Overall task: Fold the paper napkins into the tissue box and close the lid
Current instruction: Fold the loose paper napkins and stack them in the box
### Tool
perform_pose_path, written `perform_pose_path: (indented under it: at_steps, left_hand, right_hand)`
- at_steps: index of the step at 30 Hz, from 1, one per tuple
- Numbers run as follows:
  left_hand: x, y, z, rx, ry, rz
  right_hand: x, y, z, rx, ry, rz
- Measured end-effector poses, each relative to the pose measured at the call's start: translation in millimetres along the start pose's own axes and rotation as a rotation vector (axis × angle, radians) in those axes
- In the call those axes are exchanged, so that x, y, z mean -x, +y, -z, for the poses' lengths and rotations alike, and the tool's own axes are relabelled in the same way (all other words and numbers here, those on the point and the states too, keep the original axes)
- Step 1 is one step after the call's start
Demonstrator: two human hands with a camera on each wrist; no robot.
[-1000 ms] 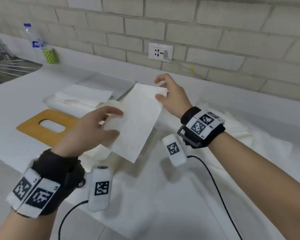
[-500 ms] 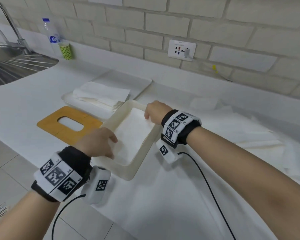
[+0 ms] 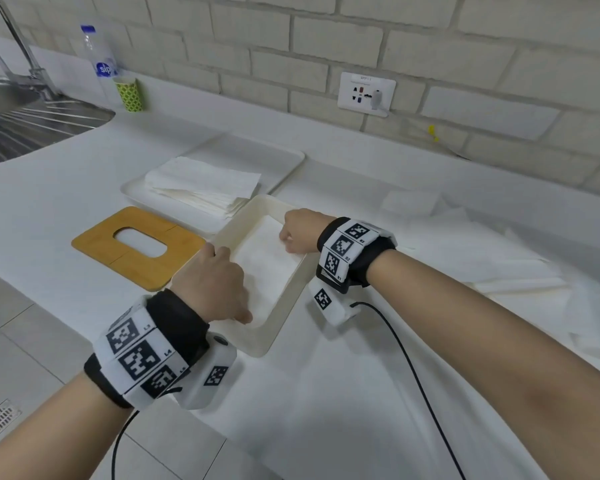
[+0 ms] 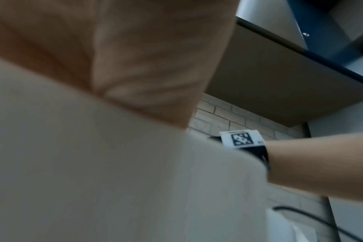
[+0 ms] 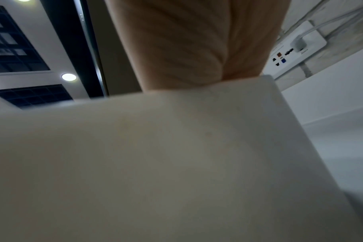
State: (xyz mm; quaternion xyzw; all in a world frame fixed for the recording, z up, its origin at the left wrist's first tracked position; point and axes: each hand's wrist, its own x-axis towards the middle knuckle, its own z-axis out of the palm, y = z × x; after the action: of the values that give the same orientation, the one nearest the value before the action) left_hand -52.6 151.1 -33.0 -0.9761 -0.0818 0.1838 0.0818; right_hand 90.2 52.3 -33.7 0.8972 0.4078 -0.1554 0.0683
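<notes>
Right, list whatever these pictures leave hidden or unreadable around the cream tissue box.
- Left hand fingertips: head view, curled down into the cream plastic tissue box; the grip is unseen.
- Right hand fingers: head view, tucked under the knuckles.
- Both wrist views: the box wall fills the frame, blurred; no white paper napkin visible there.
- Number of napkins in the box: only the top sheet shows.
- Blue bottle label: too small to read fully.

I see the tissue box (image 3: 257, 337) on the bench (image 3: 49, 209), a napkin (image 3: 267, 261) in it. Lid (image 3: 137, 244) lies just left of the box. Tray (image 3: 284, 161) behind both, napkin stack (image 3: 201, 183) on it. Sink (image 3: 32, 126) far left, bottle (image 3: 99, 64) and cup (image 3: 129, 94) behind it.
</notes>
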Motion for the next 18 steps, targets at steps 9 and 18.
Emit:
perform_pose_path:
  at_steps: [9, 18]
  left_hand:
    - [2.9, 8.2, 9.5, 0.079, -0.089, -0.006]
    - [25.3, 10.0, 27.3, 0.264, -0.193, -0.051]
  right_hand:
    - [-2.7, 0.5, 1.4, 0.049, -0.198, 0.058]
    - [44.8, 24.4, 3.3, -0.221, 0.236, 0.077]
